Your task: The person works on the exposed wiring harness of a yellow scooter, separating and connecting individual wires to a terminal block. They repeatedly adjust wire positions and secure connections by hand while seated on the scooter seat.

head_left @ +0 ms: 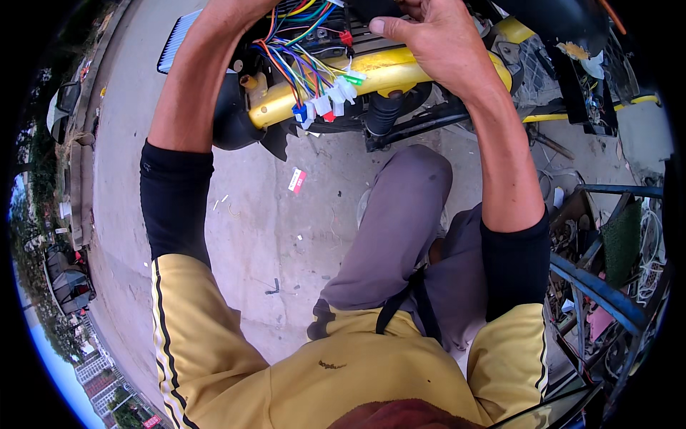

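Wire bundle (296,64): many-coloured strands at the upper middle, lying over the black parts behind the yellow tube; long axis slants from the upper edge down toward the person, strands fanning out as they descend.
Plug ends (336,99): mostly white, with blue, red and green among them; draped over the front of the tube, pointing toward the person.
Yellow tube (389,69): long axis crosswise, its left end lower and nearer the person than its middle.
Black piece (373,8): at the upper edge, between the hands, partly cut off; full outline cannot be told.
Right hand (450,43): back of hand showing, thumb reaching left just under the black piece, fingers bent and partly cropped; whether they grasp it, cannot tell.
Left hand (239,7): mostly beyond the upper edge, left of the wires; grip cannot be told.
Forearms: both stretched forward, one on each side of the plugs; black sleeve cuffs near the elbows.
Obstructions: right hand and wrist cover part of the tube; left forearm passes before a blue-edged, ribbed panel (176,41).
Below tube: black ribbed boot (381,114), upright.
Ground: red-and-white packet (296,181), lying flat.
Right side: blue metal rack (597,287) amid clutter.
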